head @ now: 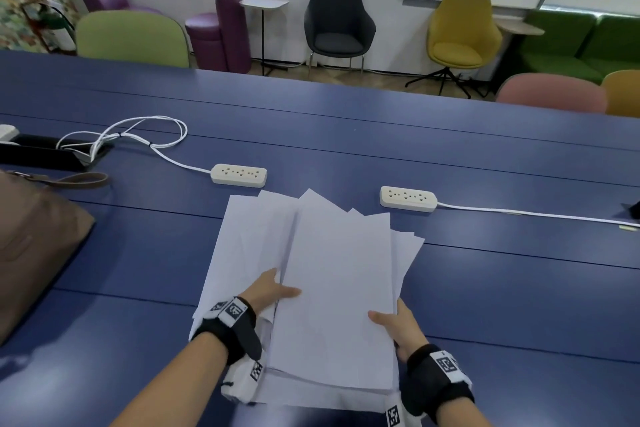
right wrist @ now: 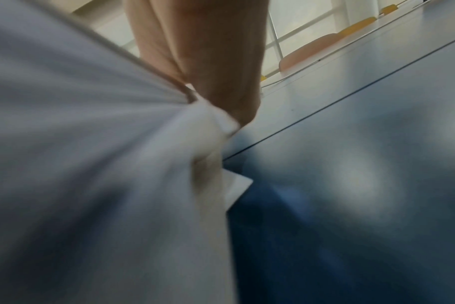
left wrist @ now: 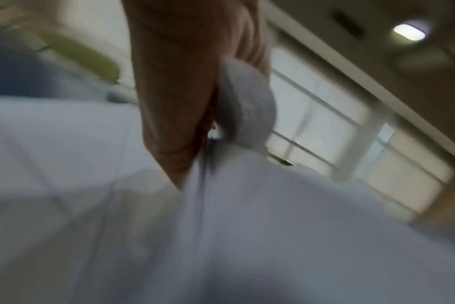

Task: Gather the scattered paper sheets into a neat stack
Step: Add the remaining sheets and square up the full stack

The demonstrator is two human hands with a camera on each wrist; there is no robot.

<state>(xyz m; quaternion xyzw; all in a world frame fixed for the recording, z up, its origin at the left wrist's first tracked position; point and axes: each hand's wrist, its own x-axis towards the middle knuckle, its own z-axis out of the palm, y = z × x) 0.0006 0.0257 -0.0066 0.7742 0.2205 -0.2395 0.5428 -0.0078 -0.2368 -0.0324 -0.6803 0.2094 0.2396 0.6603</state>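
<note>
A loose, fanned pile of white paper sheets [head: 332, 270] lies near the front of the blue table [head: 485, 288], its corners sticking out at the top and right. My left hand [head: 273, 291] grips the pile's left side, thumb on top and fingers tucked under. My right hand [head: 398, 326] holds the right edge the same way, thumb on the top sheet. In the left wrist view the sheets [left wrist: 247, 226] bend up against my left hand [left wrist: 185, 102]. In the right wrist view the paper [right wrist: 91, 164] bunches beside my right hand [right wrist: 221, 72], lifted a little off the table [right wrist: 351, 185].
Two white power strips [head: 239, 175] [head: 408, 198] with cords lie just beyond the pile. A brown bag [head: 31, 246] sits at the left, and a black cable tray [head: 45, 151] behind it. Chairs line the table's far edge.
</note>
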